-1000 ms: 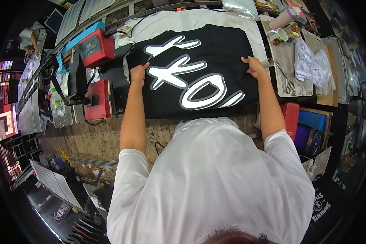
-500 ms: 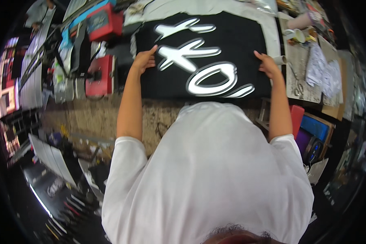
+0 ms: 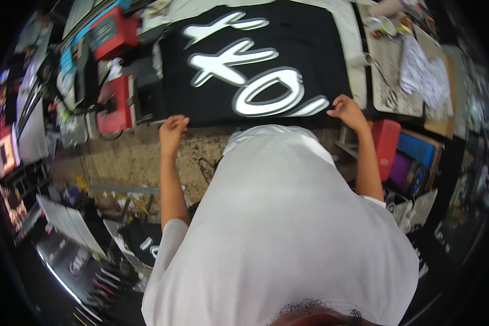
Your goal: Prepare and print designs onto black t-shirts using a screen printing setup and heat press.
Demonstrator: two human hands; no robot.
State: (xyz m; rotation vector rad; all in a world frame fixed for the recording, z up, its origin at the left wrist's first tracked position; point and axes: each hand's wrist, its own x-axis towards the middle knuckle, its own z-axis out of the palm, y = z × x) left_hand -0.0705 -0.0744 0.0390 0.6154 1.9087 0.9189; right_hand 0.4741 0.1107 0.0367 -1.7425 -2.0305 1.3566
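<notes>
A black shirt [image 3: 212,100] with large white printed lettering lies spread in front of me, its near edge close to my body. My left hand [image 3: 173,130] is at the near left corner, its fingers curled in and closed at the shirt's edge. At the near right side, my right hand [image 3: 349,112] has its thumb and bent fingers closed on the shirt's edge, beside the last printed stroke. The cloth between the fingertips is too small to make out clearly on either side.
Red machine parts [image 3: 115,103] stand left of the shirt. To the right, a worktop [image 3: 383,81] bears scissors [image 3: 392,99], crumpled white cloth [image 3: 426,76] and a cardboard tube [image 3: 362,59]. A red box [image 3: 386,146] stands below it. Whitish sheeting [image 3: 345,32] shows beyond the shirt's right side.
Both hands have come from the shirt's sides toward me, down to its near corners. My left hand's fingers have curled in. The whole view has shifted slightly.
</notes>
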